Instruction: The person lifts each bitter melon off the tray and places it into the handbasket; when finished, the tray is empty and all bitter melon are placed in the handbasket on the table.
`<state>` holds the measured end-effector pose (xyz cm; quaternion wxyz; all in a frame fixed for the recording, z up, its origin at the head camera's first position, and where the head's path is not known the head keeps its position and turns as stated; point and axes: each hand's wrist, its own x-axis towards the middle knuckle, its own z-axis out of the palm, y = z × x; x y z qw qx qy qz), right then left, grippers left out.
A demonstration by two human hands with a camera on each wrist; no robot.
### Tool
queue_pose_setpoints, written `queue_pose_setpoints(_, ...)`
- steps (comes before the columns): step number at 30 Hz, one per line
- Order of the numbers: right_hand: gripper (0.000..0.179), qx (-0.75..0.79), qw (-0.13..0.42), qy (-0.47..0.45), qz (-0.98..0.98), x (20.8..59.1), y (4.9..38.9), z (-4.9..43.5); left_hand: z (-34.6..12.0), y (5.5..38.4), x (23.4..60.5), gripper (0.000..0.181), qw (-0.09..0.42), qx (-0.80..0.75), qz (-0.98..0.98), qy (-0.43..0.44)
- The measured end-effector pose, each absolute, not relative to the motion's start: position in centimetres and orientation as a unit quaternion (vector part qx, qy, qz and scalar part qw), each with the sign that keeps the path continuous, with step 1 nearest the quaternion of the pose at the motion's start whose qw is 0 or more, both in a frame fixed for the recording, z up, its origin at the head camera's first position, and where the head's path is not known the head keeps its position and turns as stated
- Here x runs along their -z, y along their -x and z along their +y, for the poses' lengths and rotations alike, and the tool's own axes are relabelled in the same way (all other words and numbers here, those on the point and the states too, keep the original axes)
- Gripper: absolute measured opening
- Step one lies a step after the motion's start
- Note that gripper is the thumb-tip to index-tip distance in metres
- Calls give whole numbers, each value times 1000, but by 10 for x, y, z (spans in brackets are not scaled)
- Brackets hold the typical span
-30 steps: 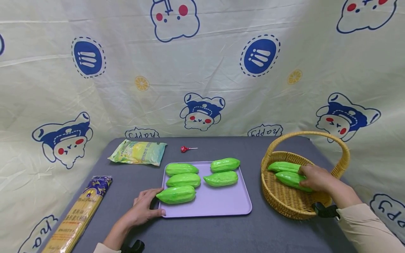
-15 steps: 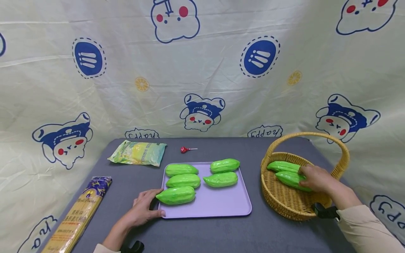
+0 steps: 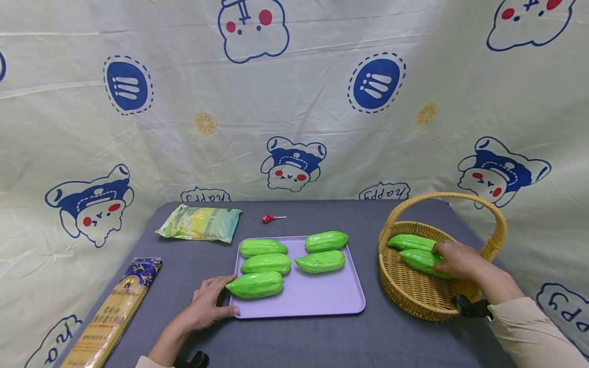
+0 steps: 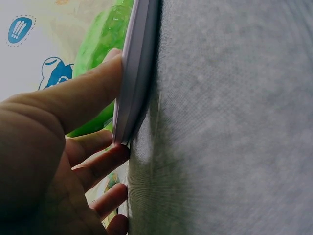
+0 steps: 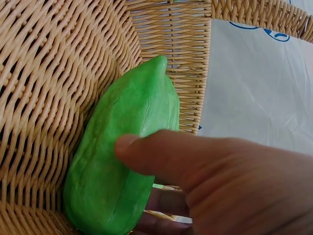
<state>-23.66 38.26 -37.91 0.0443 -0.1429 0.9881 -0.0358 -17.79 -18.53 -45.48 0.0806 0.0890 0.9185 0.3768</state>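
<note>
My left hand (image 3: 209, 304) holds the near left corner of a lilac tray (image 3: 322, 299), thumb at the corner and fingers along the left rim. Several green bitter melons lie on that tray, the nearest bitter melon (image 3: 255, 285) close to my fingertips. On the right, my right hand (image 3: 460, 259) reaches into a wicker basket (image 3: 405, 294) and grips a bitter melon (image 5: 112, 161); in the right wrist view my thumb presses its side and the other fingers are partly hidden behind it. A second bitter melon (image 3: 409, 241) lies just beyond it in the basket.
A green and yellow packet (image 3: 200, 223) lies at the back left, with a red-headed lollipop (image 3: 271, 218) to its right. A long noodle packet (image 3: 112, 314) runs along the left table edge. The basket handle (image 3: 497, 220) arches high above the basket. A printed sheet hangs behind.
</note>
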Motion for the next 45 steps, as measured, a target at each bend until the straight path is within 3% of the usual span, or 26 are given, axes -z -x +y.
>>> queue_pose_setpoints(18, 40, 28, 51, 136, 989, 380, 238, 383, -186, 177, 455, 79, 81, -383, 916, -90)
queue_pose_setpoints(45, 51, 73, 16, 128, 989, 360, 229, 369, -187, 176, 454, 78, 76, -378, 917, -99)
